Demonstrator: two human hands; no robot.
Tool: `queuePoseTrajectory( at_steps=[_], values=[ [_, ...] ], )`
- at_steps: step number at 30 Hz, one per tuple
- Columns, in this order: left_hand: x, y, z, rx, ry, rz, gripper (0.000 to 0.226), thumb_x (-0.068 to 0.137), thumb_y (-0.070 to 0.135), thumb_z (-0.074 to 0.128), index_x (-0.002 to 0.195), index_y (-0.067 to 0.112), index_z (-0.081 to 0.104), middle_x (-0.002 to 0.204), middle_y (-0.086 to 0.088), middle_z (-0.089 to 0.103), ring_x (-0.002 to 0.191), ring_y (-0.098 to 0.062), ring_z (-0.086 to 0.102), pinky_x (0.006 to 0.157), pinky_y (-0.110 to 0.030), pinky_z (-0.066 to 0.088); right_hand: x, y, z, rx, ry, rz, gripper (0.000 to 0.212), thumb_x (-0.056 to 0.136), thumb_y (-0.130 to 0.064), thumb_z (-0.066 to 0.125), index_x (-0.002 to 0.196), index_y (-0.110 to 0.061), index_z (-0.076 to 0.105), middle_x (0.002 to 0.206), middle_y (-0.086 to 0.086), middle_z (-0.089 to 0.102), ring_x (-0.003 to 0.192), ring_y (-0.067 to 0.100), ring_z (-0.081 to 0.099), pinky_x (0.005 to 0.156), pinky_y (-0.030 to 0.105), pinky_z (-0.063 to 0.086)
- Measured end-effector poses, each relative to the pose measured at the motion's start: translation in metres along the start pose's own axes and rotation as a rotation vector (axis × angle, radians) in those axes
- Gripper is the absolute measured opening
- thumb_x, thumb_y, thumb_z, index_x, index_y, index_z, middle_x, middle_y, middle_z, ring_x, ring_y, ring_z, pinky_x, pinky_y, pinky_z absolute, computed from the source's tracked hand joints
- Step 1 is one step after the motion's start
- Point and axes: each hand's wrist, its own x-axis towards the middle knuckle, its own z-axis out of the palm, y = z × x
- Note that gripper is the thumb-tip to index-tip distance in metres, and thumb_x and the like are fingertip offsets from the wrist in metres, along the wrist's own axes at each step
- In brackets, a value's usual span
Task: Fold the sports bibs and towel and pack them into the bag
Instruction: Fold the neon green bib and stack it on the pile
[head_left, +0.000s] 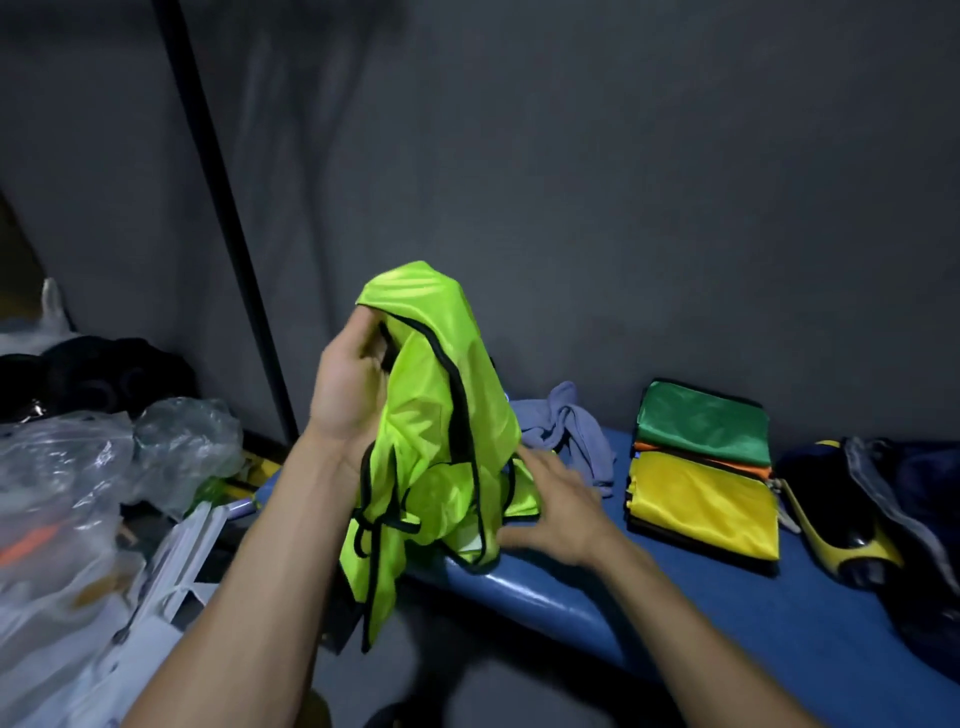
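Left hand (348, 384) is gripping the lime bib (441, 441) by its top edge, lifting it off the blue desk (727, 613) so it's hanging free, prob. to find the shape before folding. Right hand (556, 509), fingers spread and relaxed, is touching the bib's lower part near the desk. Folded bibs (706, 467) are sitting stacked to the right w/ the bag (883, 509) further right; grey towel (571, 431) is lying crumpled behind, unfolded.

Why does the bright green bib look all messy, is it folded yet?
Not folded yet. The bright green bib hangs bunched and crumpled from the left hand, while the right hand touches its lower part.
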Motion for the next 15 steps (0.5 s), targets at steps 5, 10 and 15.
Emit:
queuePoseTrajectory(
  at_steps=[5,10,15],
  values=[
    [0.001,0.009,-0.012,0.703,0.155,0.466,0.028,0.098,0.054,0.052,0.091,0.033,0.07,0.071,0.033,0.066,0.072,0.018,0.059,0.074,-0.003,0.045,-0.005,-0.014,0.032,-0.093,-0.069,0.015,0.087,0.069,-0.066,0.076,0.143,-0.03,0.047,0.154,-0.002,0.03,0.14,0.027,0.025,0.112,0.051,0.024],
    [0.011,-0.003,-0.02,0.655,-0.031,0.562,0.024,0.087,0.005,0.064,0.099,0.025,0.063,0.093,-0.007,0.058,0.09,-0.015,0.053,0.084,-0.025,0.045,-0.008,-0.036,0.044,0.256,0.135,0.077,0.024,0.088,-0.048,0.055,0.094,-0.027,0.064,0.108,-0.002,0.066,0.113,0.024,0.059,0.099,0.044,0.045],
    [0.017,0.001,-0.009,0.046,0.082,0.241,0.048,0.091,0.043,0.062,0.12,0.006,0.069,0.119,-0.013,0.07,0.114,-0.027,0.065,0.105,-0.041,0.049,-0.012,-0.073,-0.053,1.607,0.241,0.182,0.022,0.091,-0.033,0.059,0.102,-0.016,0.07,0.092,0.01,0.074,0.09,0.028,0.066,0.078,0.043,0.058]
  ],
)
